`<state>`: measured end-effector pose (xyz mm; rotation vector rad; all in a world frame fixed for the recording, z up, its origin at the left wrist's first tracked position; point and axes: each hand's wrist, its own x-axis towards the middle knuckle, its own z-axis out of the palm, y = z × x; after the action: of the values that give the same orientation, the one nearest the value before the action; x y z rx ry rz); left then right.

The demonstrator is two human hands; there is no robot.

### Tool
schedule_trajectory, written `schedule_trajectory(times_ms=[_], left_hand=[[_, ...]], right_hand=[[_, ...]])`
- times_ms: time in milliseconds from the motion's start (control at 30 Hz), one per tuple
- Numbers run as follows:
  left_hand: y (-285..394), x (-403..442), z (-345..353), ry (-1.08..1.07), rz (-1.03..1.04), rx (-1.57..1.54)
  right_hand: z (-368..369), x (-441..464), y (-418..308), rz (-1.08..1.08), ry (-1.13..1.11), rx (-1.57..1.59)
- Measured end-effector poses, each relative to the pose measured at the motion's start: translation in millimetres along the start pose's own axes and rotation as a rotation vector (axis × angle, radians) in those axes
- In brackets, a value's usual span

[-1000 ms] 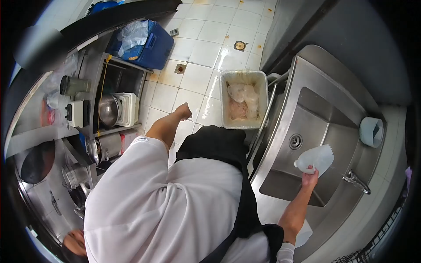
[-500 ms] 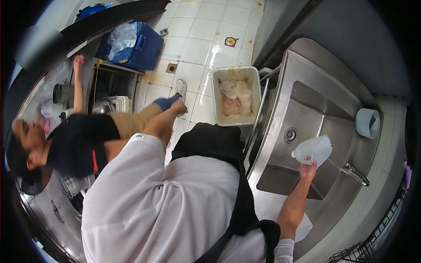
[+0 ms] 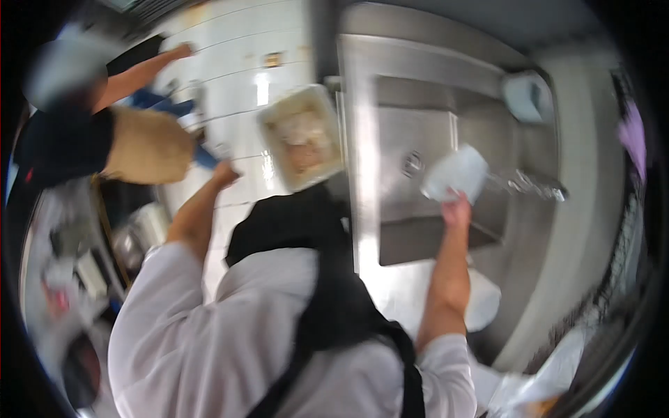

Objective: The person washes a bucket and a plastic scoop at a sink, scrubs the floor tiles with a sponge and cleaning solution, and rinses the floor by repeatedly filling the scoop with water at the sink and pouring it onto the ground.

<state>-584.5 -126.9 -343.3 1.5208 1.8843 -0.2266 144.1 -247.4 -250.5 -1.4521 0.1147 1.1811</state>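
Note:
My right hand grips a translucent white plastic jug with a cut-off end, held over the steel sink. Water runs from the faucet toward the jug's open end; blur hides how much goes in. On the left side my left hand hangs low over the tiled floor, apart from any object. Its fingers are smeared by motion.
A grubby white tub with pale contents in bags stands on the floor beside the sink. Another white plastic container is by my right forearm, and a cut white container sits at the sink's far corner. A co-worker is at left.
My view has swung toward the sink, blurring everything. The co-worker has moved farther up the floor on the left. My right hand still holds the jug by the running water.

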Motion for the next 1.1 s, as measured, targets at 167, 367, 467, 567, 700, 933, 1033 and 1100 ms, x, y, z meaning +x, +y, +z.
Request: schedule_trajectory(times_ms=[167,367,467,567,700,933,1033,1100], left_hand=[[13,-10,-14,-0.198,-0.184,-0.595],[-81,36,29,-0.325,-0.041,-0.453],[-43,12,4,-0.277,-0.201,-0.137],[-33,-4,-16,-0.412,-0.187,-0.008],[-91,-24,-12,-0.451,0.105,0.477],[-147,-130,0,-0.314,-0.559,-0.307],[-178,-173,13,-0.419,-0.59,-0.466],[-251,-176,59,-0.559,-0.714,-0.68]], right_hand=[[7,11,3,0.021,0.063,0.117],[2,5,-4,0.11,-0.123,0.271],[24,-14,-7,0.027,-0.143,0.176],[21,9,-4,0.07,-0.035,0.229],[13,11,-6,0.034,0.042,0.182],[26,-4,-19,-0.058,0.044,0.106],[28,-20,-27,-0.116,-0.07,-0.026],[31,-52,-32,-0.179,-0.13,-0.047]])
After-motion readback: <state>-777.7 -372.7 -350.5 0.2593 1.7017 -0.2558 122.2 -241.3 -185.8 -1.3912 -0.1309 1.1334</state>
